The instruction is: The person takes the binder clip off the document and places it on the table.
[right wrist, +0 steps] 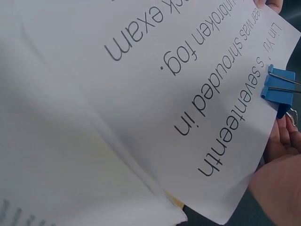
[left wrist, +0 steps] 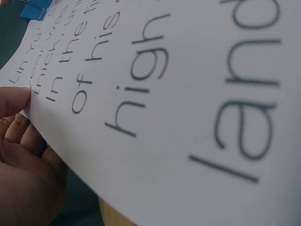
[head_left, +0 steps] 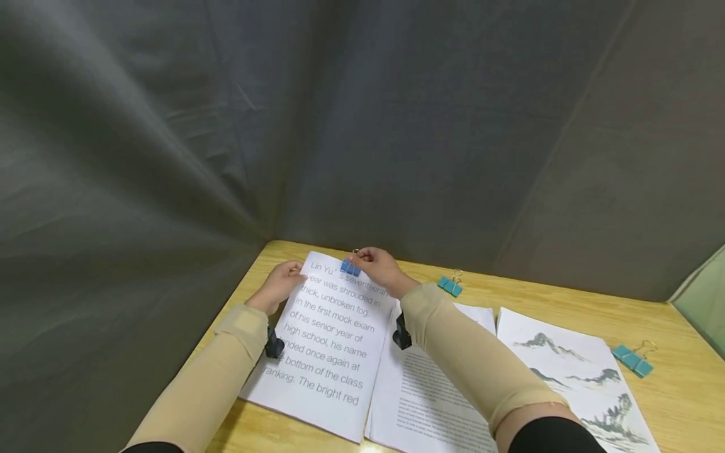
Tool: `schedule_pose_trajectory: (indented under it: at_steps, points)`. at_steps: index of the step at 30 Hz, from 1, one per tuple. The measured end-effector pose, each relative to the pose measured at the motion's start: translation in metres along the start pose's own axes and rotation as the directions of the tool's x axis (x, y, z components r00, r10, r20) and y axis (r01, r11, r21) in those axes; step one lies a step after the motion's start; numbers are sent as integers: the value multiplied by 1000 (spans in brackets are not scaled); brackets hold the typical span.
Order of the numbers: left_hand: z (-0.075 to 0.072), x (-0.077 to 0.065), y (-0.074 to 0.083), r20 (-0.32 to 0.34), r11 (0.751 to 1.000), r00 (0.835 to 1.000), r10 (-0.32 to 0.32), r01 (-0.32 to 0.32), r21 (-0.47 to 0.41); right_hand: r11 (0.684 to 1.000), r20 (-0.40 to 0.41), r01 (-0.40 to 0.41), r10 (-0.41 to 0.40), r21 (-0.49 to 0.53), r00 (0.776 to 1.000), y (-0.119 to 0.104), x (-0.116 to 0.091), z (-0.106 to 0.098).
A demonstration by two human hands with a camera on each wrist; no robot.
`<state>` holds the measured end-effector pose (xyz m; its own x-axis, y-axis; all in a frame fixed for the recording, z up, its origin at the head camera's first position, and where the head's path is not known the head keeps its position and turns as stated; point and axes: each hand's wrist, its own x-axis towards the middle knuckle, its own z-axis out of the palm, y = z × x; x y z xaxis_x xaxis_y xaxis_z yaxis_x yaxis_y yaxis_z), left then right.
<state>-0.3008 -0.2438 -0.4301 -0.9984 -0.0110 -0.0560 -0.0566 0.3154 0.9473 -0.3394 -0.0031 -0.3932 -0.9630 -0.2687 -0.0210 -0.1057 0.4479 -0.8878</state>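
Note:
A stack of printed paper [head_left: 328,340] in large type slants across the left of the table, its top end raised. My left hand [head_left: 281,283] pinches its upper left edge, with the thumb [left wrist: 14,101] on the printed face and the other fingers curled beneath. At the top edge sits a blue binder clip [head_left: 350,267], its jaws over the paper and its wire handles [right wrist: 284,82] showing in the right wrist view. My right hand [head_left: 381,267] holds this clip, thumb and fingers at its handle end; part of the grip is hidden.
Right of the stack lies small-print paper [head_left: 430,390], partly under my right forearm. Farther right is a sheet with ink mountains [head_left: 572,371]. Two teal binder clips rest on the wooden table [head_left: 510,296]: one clip [head_left: 450,286] behind the papers, another clip [head_left: 632,360] at right. Dark curtain [head_left: 396,126] hangs behind.

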Motion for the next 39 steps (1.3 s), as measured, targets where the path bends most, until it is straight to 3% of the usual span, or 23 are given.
schedule_pose_trajectory:
  at_steps: [8, 22, 30, 39]
  points:
    - [0, 1, 0, -1, 1000, 1000, 5, -5, -11, 1000, -6, 21, -21, -17, 1000, -1, 0, -1]
    - [5, 2, 1, -1, 1000, 1000, -7, 7, 8, 998, -60, 28, -25, 61, 998, 4, -2, -8]
    - [4, 2, 0, -8, 999, 999, -34, 34, 27, 985, -178, 67, -38, 157, 983, 7, 0, -12]
    - [3, 1, -4, -13, 999, 999, -42, 42, 30, 982, -248, 24, 23, 185, 968, 18, 1, -17]
